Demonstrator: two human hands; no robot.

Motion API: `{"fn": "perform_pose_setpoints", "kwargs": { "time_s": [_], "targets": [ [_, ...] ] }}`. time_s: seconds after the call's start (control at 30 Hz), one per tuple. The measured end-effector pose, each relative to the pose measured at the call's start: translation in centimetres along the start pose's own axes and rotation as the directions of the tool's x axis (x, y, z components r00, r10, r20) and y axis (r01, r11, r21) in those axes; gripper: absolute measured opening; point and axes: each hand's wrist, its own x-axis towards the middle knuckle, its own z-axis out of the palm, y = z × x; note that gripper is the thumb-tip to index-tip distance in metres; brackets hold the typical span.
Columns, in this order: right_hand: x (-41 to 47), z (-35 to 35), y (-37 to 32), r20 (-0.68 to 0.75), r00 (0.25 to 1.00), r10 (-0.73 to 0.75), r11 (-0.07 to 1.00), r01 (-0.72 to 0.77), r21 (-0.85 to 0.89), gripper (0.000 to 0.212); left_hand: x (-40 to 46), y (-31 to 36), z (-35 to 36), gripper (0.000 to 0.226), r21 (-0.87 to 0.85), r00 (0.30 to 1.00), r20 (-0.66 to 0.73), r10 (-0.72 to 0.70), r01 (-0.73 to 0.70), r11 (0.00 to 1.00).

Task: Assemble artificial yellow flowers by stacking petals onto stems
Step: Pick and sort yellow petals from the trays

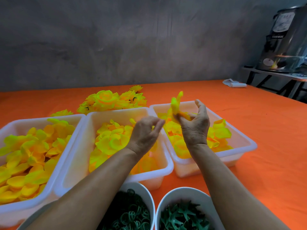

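Covering the table, orange cloth (249,130); right hand (195,125) grips petal (177,105), left hand (146,131) curled, blurred.

A yellow petal piece (177,107) is held upright over the right bin (245,140); loose petals (33,155) are heaped in three bins.
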Motion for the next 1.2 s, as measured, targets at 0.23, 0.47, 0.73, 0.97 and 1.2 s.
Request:
{"fn": "perform_pose_setpoints", "kwargs": {
  "time_s": [0.23,0.47,0.73,0.97,1.2],
  "targets": [
    [-0.8,0.4,-0.3,0.307,0.950,0.055,0.991,-0.089,0.099,0.052,0.4,-0.2,-0.6,0.046,-0.250,0.917,-0.066,-0.392,0.366,0.897],
    [-1.0,0.5,-0.1,0.527,0.850,-0.004,0.948,-0.164,0.271,0.007,0.5,0.0,-0.9,0.033,-0.585,0.864,0.129,-0.486,0.463,0.667],
    [-1.0,0.4,-0.3,0.551,0.827,0.110,0.969,-0.213,0.126,0.014,0.4,0.4,-1.6,0.020,-0.707,0.878,-0.008,-0.479,0.333,0.624],
    [-0.9,0.1,-0.1,0.538,0.835,0.117,0.950,-0.251,0.183,0.009,0.3,0.7,-1.4,0.018,-0.676,0.898,-0.022,-0.439,0.310,0.668],
    [-0.7,0.2,0.1,0.482,0.864,0.143,0.946,-0.263,0.190,0.024,0.2,0.3,-1.4,0.031,-0.505,0.933,-0.113,-0.341,0.241,0.829]
  ]
}}
